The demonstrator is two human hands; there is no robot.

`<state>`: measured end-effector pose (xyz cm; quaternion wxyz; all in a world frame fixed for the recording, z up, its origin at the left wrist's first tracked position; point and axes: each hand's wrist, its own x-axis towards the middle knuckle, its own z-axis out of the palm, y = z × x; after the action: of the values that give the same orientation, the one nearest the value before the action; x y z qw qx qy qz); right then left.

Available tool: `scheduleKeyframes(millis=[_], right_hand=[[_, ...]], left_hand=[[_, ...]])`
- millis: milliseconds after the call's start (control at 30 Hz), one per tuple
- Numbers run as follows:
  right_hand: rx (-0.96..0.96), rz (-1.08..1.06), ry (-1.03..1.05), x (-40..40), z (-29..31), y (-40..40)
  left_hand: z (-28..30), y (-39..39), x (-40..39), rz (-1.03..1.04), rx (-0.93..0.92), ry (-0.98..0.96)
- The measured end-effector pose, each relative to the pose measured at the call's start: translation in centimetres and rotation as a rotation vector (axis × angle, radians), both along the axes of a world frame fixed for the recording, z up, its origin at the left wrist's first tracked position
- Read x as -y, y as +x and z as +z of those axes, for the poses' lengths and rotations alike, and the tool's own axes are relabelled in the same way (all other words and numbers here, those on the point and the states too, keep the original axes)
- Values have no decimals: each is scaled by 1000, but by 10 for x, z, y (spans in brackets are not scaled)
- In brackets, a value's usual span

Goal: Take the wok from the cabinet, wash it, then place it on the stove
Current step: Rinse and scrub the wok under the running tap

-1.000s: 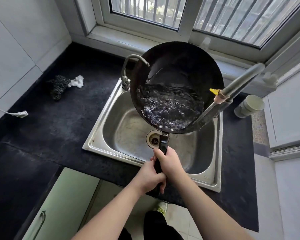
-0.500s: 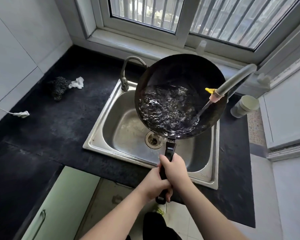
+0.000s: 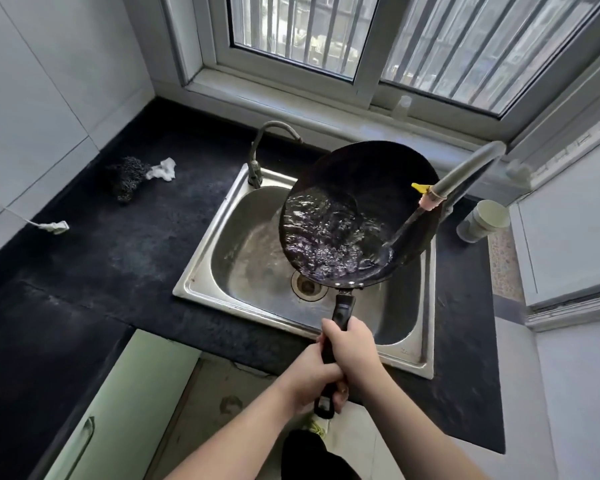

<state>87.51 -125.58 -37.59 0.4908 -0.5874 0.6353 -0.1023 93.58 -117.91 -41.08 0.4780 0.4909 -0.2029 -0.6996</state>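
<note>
A black wok [image 3: 378, 174] hangs over the steel sink [image 3: 205, 285], tilted toward its left rim, with bubbling water pooled in its lower half. Water spills over the left rim into the basin. Its black handle [image 3: 343, 308] points back at me. My right hand [image 3: 352, 351] grips the handle higher up. Just below it, my left hand [image 3: 309, 382] holds the handle's end. A grey hose tap [image 3: 465, 171] with a yellow lever sends a stream into the wok from the right.
A second curved faucet [image 3: 257, 150] stands at the sink's back left. A dark scourer [image 3: 125, 176] and a white cloth [image 3: 161, 169] lie on the black counter [image 3: 101, 254]. A white plug [image 3: 54, 226] lies at left. A pale cup [image 3: 484, 220] stands at right. Green cabinet doors [image 3: 118, 410] are below.
The wok has come down and to the right over the sink and has tipped to the left, so water now pours out over its left rim. Both hands stayed on the handle.
</note>
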Motion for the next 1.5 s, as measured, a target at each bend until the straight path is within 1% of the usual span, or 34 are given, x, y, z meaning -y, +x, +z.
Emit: scheduleKeyframes(millis=[167, 367, 567, 667, 767, 1000, 1200, 1367, 1500], right_hand=[[-18, 6, 25, -18, 9, 1], [-17, -4, 56, -36, 18, 6], [-25, -22, 63, -50, 29, 8], [-15, -30, 82, -55, 34, 10], [-12, -54, 110, -60, 37, 11], [-13, -137, 189, -66, 40, 16], [52, -185, 268, -65, 39, 25], [125, -228, 339, -64, 36, 31], [173, -262, 384, -64, 31, 37]], left_hand=[[14, 0, -18, -3, -104, 44], [28, 8, -35, -60, -107, 78], [39, 11, -48, -14, -224, 102], [45, 14, -52, -32, -256, 107], [51, 17, -57, -55, -274, 128], [58, 22, -61, -13, -349, 198], [62, 35, -58, 6, -369, 228], [73, 42, -56, 19, -352, 297], [80, 48, -55, 54, -385, 357]])
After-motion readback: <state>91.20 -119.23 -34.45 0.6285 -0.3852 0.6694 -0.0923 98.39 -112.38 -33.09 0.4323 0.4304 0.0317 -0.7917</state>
